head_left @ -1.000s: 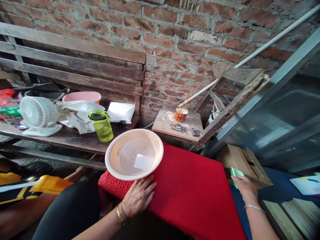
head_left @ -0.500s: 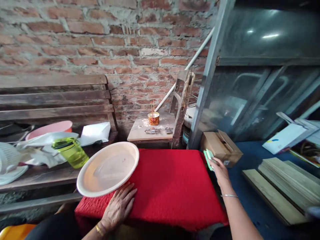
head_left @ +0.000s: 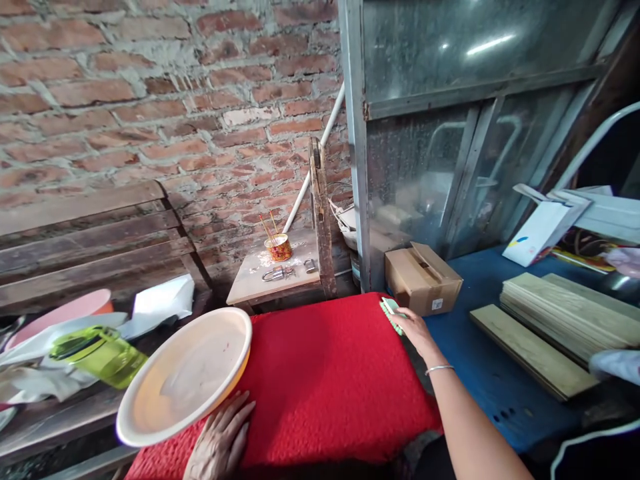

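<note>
A red cloth (head_left: 325, 373) with a fuzzy surface covers the surface in front of me. Flat on it, fingers stretched out, lies my left hand (head_left: 221, 437), right beside a pale orange basin (head_left: 185, 373). The basin sits tilted at the cloth's left side, with what looks like some water in it. My right hand (head_left: 413, 328) grips a scrub brush (head_left: 391, 313) with a white-green back and green bristles. The bristles are at the cloth's far right corner, seemingly touching it. Part of the brush is hidden by my fingers.
Beyond the cloth's right edge stand a cardboard box (head_left: 423, 280) and stacked boards (head_left: 555, 327) on a blue surface (head_left: 480, 367). A green bottle (head_left: 100, 357) lies on the wooden bench at left. Behind, a small chair (head_left: 280, 287) holds a tin with incense sticks and padlocks.
The view has swung to the right and tilted. My right hand has brought the brush from beside the cloth's right edge onto its far corner. My left hand stays flat by the basin.
</note>
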The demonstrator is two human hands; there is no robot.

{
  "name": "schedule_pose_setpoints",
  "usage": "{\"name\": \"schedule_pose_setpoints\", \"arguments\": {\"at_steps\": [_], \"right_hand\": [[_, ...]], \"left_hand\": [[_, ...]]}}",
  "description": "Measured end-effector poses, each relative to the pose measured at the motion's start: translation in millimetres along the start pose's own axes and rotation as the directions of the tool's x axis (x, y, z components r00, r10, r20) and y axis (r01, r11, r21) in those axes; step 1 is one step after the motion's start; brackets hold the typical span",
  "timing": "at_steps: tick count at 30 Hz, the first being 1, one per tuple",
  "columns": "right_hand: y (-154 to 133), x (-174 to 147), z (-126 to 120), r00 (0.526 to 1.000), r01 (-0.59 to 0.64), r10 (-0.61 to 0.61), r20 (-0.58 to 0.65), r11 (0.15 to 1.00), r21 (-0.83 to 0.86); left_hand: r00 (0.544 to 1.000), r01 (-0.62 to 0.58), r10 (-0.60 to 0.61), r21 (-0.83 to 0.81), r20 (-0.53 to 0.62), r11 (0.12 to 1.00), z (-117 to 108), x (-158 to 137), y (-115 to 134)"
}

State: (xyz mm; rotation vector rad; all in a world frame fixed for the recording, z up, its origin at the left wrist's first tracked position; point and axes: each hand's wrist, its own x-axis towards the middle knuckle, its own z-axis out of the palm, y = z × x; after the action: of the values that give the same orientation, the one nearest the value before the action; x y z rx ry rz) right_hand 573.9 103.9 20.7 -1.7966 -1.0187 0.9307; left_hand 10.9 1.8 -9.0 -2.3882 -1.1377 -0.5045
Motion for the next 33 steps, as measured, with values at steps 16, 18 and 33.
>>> {"name": "schedule_pose_setpoints", "arguments": {"at_steps": [16,18,33], "right_hand": [[29,-22,-23,0.966,-0.219,0.211,0.147,0.975,0.04],[29,-23,-18,0.962,-0.218,0.208,0.175,0.975,0.042],[11,21,13,0.999,-0.016,0.021,-0.05,0.995,0.098]], "left_hand": [[1.0,-0.025,0.024,-0.027,-0.003,0.999,-3,-1,-4],[1.0,-0.017,0.017,-0.035,0.0,0.999,-2,-2,-5],[1.0,0.011,-0.011,-0.047,0.016,0.999,0,-4,-4]]}}
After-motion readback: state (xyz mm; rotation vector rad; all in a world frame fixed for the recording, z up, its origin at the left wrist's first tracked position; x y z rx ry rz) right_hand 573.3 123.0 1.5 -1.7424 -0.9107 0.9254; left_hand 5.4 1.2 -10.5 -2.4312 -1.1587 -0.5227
